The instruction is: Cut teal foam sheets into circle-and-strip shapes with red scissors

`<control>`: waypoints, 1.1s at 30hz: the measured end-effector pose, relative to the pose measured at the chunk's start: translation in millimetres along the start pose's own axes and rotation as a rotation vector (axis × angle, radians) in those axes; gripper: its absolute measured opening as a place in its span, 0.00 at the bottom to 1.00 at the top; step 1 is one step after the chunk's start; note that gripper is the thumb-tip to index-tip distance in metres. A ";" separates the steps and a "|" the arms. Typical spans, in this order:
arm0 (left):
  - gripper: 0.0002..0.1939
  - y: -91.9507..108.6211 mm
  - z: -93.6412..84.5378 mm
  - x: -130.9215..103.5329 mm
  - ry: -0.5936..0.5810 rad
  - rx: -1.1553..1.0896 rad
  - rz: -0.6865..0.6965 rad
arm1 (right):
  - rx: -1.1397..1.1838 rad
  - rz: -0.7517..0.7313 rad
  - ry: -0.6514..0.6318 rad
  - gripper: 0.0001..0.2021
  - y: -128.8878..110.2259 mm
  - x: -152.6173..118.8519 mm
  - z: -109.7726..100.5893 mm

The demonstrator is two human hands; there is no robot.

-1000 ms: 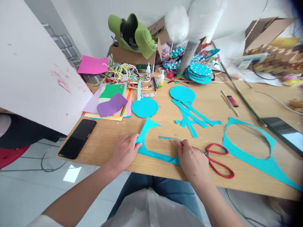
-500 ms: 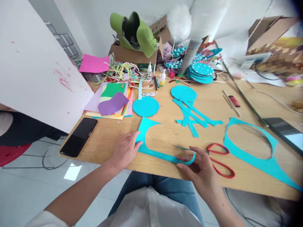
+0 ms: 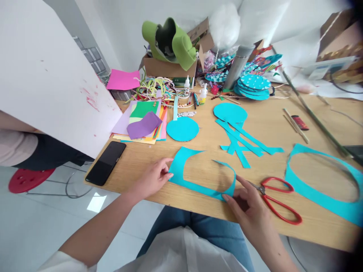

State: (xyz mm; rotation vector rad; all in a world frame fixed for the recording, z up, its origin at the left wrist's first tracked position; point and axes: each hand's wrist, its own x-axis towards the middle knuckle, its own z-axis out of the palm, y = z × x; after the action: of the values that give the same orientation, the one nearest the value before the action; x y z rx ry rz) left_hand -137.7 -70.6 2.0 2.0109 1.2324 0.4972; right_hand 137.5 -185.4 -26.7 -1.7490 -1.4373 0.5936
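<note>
While the left hand point(image 3: 150, 181) sits at the left edge of a turquoise offcut point(image 3: 177, 172) (felt or thin foam, hard to tell which), the right hand point(image 3: 252, 211) has its other end gripped, thumb on the near corner, forefinger behind the raised strip. Left thumb and forefinger meet the edge — whether they pinch it, cannot tell. Offcut lies between the hands near the front of the wooden table point(image 3: 141, 155), its right arm curling upward; red-handled scissors point(image 3: 264, 190) just beside the right hand. Handling, as judged: very light, flexible, slim horns likely to bend or tear; best held by the broad left panel or lower corner, not the tapering tips. Containers: cardboard box point(image 3: 170, 68) at back, green felt sheet point(image 3: 183, 45) bulging from its top, deeper contents hidden; two nozzle-topped glue bottles point(image 3: 203, 95) — fill unreadable; metal flask point(image 3: 238, 70) right of the box, contents out of sight.
</note>
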 end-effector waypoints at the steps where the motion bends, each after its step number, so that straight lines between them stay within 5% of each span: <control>1: 0.20 -0.1 1.8 0.3 0.015 0.004 -0.005 | -0.023 0.007 0.006 0.26 0.6 -0.3 0.7; 16: 0.23 0.1 7.4 -4.4 0.076 0.139 0.068 | -0.313 -0.196 0.130 0.24 2.3 3.1 9.1; 33: 0.20 -0.3 5.0 -5.5 0.013 0.254 0.128 | -0.383 -0.146 0.012 0.24 -0.6 5.6 1.2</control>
State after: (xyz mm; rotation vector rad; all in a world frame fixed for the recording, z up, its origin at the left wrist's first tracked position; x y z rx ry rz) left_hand -137.2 -77.2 -1.4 2.3148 1.2314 0.4327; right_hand 137.7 -179.7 -26.2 -1.9072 -1.7385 0.2390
